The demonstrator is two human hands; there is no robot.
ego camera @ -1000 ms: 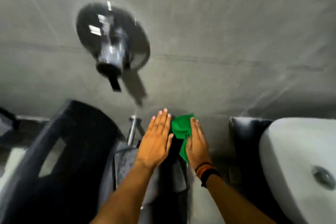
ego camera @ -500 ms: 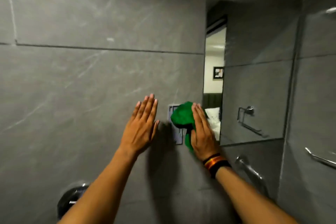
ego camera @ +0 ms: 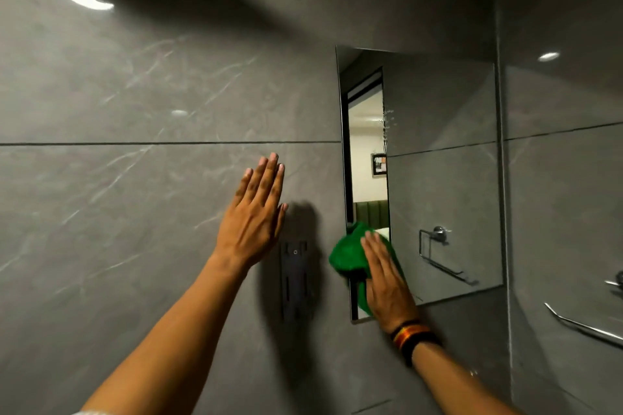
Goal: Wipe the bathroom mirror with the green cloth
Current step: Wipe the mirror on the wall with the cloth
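The grey tiled wall [ego camera: 135,212] carries a frameless mirror [ego camera: 438,178], a dark slotted bracket [ego camera: 295,280] just left of it, with a green cloth [ego camera: 347,254] pressed over the mirror's lower left edge.

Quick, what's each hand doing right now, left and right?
Left hand: open, flat, holding nothing.
Right hand: open, flat, pressing the green cloth on the mirror.

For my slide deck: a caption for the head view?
Right hand presses green cloth on mirror's lower-left corner; left hand open.
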